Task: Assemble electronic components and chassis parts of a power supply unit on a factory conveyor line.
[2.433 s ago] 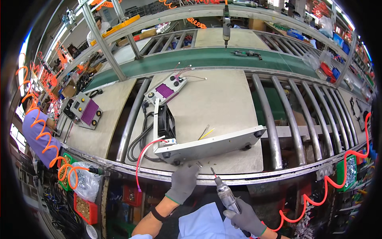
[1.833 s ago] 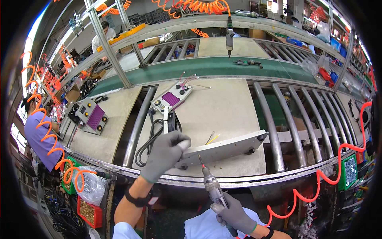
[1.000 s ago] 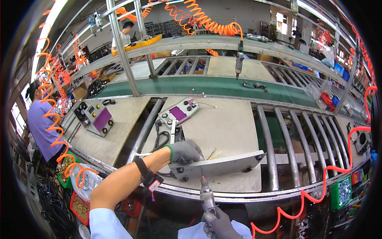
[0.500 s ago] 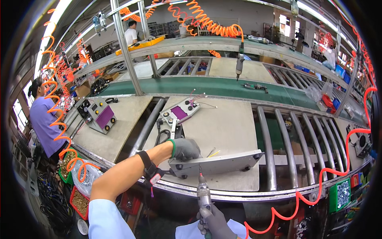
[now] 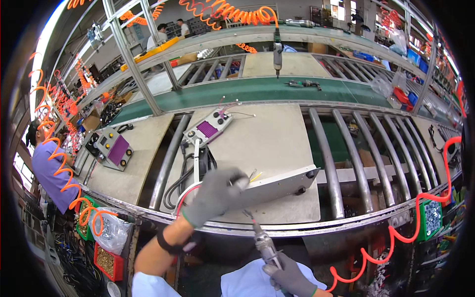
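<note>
My right hand (image 5: pixel 292 276), in a grey glove, grips an air screwdriver (image 5: pixel 267 248). Its bit points up and away, near the front edge of the board (image 5: pixel 282 128). A grey metal panel (image 5: pixel 279 192) with black rubber feet leans on its long edge there, the bit just short of it. In front of the panel's left end is my gloved left hand (image 5: pixel 210 198); motion smears its fingers, and it hides that end. Behind it, a white metal strip (image 5: pixel 196 161) and black cables lead toward a front plate (image 5: pixel 210 126) with a purple label and knobs.
A finished-looking purple-fronted machine (image 5: pixel 115 149) stands on a board to the left, near a person in purple (image 5: pixel 52 168). Steel rollers (image 5: pixel 346 163) lie to the right. A second screwdriver (image 5: pixel 277 54) hangs above the green belt (image 5: pixel 227 91). Screw bins (image 5: pixel 109 261) sit at lower left.
My left hand has come off the panel's top edge and moved left and nearer to me. The screwdriver has drawn back a little from the panel. The whole view has shifted.
</note>
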Demonstrator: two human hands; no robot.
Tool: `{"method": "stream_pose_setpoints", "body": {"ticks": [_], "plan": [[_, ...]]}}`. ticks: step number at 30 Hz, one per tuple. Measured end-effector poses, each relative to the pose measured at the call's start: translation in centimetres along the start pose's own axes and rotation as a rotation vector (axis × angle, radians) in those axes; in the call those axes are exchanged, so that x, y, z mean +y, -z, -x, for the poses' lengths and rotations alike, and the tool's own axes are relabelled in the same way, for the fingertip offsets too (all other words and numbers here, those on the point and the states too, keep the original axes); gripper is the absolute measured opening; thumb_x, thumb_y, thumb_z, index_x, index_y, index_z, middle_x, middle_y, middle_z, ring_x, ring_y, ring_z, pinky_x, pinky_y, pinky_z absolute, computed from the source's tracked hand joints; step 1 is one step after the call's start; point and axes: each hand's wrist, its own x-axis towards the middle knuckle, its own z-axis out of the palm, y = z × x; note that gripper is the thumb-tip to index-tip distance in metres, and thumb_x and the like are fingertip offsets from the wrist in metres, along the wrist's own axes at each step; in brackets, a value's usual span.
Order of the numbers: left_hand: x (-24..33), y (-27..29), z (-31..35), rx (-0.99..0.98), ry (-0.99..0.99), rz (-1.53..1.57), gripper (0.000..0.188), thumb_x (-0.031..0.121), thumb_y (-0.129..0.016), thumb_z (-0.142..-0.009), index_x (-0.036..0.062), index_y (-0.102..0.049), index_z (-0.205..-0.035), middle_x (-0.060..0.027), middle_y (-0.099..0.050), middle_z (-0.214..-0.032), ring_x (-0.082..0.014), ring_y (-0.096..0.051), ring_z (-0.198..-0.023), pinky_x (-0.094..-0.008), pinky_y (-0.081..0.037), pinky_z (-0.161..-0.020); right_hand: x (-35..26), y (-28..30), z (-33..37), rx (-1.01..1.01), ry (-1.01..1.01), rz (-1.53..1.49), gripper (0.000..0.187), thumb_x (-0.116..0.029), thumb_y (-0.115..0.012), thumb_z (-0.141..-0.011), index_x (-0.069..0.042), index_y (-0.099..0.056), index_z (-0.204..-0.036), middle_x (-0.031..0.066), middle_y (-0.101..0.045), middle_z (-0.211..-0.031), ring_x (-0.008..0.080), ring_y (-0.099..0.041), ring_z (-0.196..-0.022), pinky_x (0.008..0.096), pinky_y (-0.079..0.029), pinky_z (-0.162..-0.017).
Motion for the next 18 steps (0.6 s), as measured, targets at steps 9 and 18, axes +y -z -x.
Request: {"method": "stream_pose_setpoints", "body": {"ticks": [9, 18], "plan": [[-6.1, -14.0, 5.1, -0.109, -0.092, -0.453, 0.006, 0.011, -0.057, -0.088, 0.008, -0.061, -0.084, -0.0162, -0.061, -0.082, -0.0381, -0.065, -0.076, -0.0475, -0.052, -0.067, 3.3, 4.4, 1.0, 0.18, -0.021, 0.017, 0.026, -0.024, -0.065, -0.096, -0.008, -0.054, -0.114, 0.0, -0.052, -0.063, 0.0092, -0.051, -0.046, 0.0263, -0.041, -0.041], [-4.2, -12.5, 4.3, -0.06, 0.257, 0.088, 0.018, 0.021, -0.059, -0.096, 0.0042, -0.063, -0.091, -0.0097, -0.06, -0.068, -0.0207, -0.061, -0.06, -0.0349, -0.052, -0.057, 2.8, 4.2, 1.1, 0.151, 0.022, 0.019, 0.028, -0.021, -0.067, -0.094, -0.006, -0.054, -0.114, 0.0003, -0.053, -0.066, 0.0098, -0.052, -0.048, 0.0268, -0.041, -0.042]]}}
